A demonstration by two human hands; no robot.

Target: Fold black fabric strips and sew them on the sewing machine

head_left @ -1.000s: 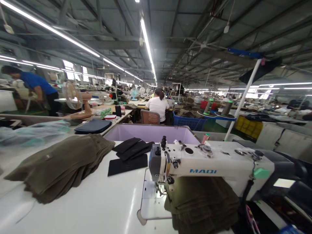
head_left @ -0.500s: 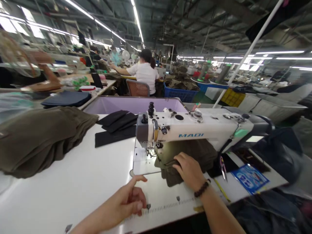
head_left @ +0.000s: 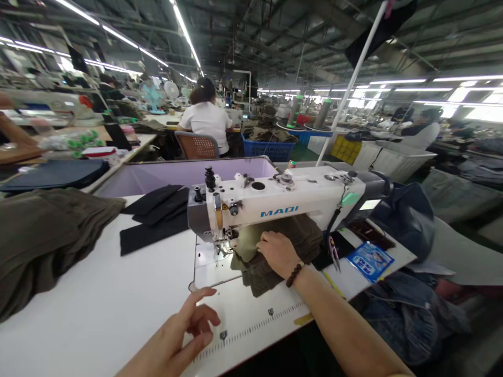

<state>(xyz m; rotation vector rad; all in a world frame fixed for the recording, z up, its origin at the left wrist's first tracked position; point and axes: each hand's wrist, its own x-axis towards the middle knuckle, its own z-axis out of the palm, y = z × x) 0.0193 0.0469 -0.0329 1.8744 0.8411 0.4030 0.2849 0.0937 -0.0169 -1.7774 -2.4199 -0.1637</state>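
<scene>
My left hand [head_left: 188,327] hovers over the white table by the printed ruler marks, its fingers apart and nothing in them. Under the arm of the white sewing machine [head_left: 283,196], my right hand [head_left: 278,254] is on a stack of olive-brown fabric pieces [head_left: 259,283]. Its bent fingers hold the top piece [head_left: 248,242], which looks lighter in the lamp light; the thumb is mostly hidden. The left edge of that piece lies close to the needle and presser foot [head_left: 223,246]. A dark beaded bracelet [head_left: 294,274] circles the right wrist.
Left of the machine are black fabric strips [head_left: 153,230] and a large olive fabric pile [head_left: 47,235]. Snips [head_left: 334,254] and a blue packet [head_left: 370,261] lie at right. A lilac-lined bin [head_left: 188,175] stands behind the table; a co-worker [head_left: 206,118] sits beyond.
The view has turned to the right, so everything sits further left. My right hand stays on the fabric stack, its fingers now flatter over the top piece. My left hand remains apart from the fabric.
</scene>
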